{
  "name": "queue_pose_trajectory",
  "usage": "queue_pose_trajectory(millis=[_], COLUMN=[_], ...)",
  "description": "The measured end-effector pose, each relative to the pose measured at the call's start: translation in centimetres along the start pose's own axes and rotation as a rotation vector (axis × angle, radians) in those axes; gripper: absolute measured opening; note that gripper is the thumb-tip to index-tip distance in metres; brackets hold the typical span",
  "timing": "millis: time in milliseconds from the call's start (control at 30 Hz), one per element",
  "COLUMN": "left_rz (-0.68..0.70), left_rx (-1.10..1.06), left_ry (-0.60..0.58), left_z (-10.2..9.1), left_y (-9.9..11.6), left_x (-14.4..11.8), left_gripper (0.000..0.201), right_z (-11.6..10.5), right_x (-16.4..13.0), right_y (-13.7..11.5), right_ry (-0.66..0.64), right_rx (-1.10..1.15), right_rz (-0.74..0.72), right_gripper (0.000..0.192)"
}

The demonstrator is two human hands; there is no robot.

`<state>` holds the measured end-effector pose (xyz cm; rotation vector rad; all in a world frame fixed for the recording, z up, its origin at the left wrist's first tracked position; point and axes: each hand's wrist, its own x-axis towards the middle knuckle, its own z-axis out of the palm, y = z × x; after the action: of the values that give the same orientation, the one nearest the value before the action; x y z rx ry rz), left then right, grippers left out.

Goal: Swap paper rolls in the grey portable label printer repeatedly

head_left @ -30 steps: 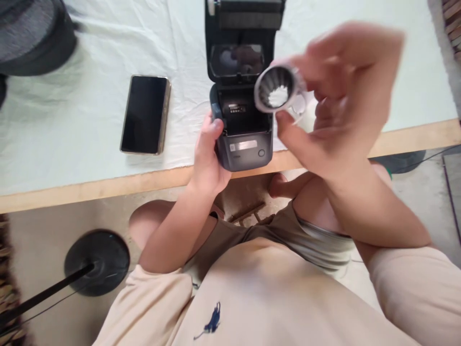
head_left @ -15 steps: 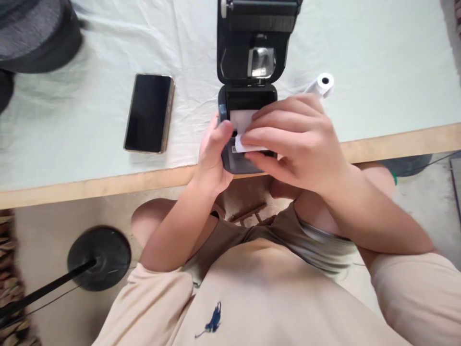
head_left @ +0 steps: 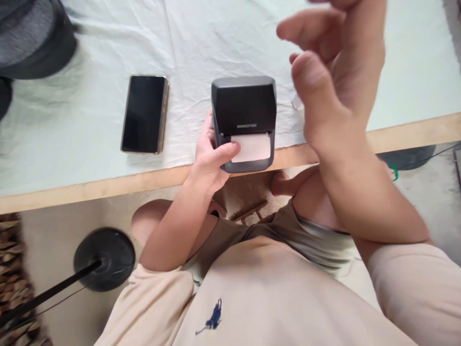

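Note:
A dark label printer [head_left: 244,103] stands at the table's front edge with its lid down. White paper [head_left: 252,147] sticks out from under the lid over the printer's front. Around the printer's left side, my left hand [head_left: 212,156] grips it, and the thumb presses on the paper's left edge. My right hand [head_left: 338,72] is raised to the right of the printer, fingers apart, holding nothing. The white paper roll [head_left: 297,102] behind it is mostly hidden, with only a small part showing.
A black smartphone [head_left: 144,114] lies left of the printer on the pale cloth [head_left: 190,48]. A dark grey, rounded object [head_left: 36,38] sits at the far left corner. The table's wooden edge [head_left: 90,187] runs before my lap. On the floor is a round black stand base [head_left: 104,259].
The printer's lid, upright before, is now shut over the compartment. My right hand has left the paper and risen to the right. My left hand keeps its grip on the printer.

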<state>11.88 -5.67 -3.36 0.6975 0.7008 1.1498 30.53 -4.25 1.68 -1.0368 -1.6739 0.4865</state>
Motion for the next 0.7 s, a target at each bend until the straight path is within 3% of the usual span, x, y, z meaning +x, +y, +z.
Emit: queue_pose_trajectory(millis=[200, 433, 600, 700], left_rz=[-0.034, -0.088, -0.147, -0.241], left_rx=[-0.030, -0.156, -0.181, -0.168], left_ry=[0.039, -0.012, 0.173, 0.303], left_z=[1.0, 0.7, 1.0, 1.5], left_y=[0.5, 1.4, 1.5, 1.7], left_x=[-0.5, -0.1, 0.5, 0.6], left_gripper=[0.041, 0.022, 0.021, 0.021], right_z=[0.9, 1.0, 0.6, -0.2], right_x=[-1.1, -0.7, -0.6, -0.6], right_y=[-0.6, 0.7, 0.3, 0.5], right_ry=[-0.278, -0.319, -0.264, -0.264], right_rx=[0.000, 0.127, 0.142, 0.164], right_rz=[0.123, 0.276, 0.238, 0.183], right_gripper=[0.033, 0.040, 0.019, 0.023])
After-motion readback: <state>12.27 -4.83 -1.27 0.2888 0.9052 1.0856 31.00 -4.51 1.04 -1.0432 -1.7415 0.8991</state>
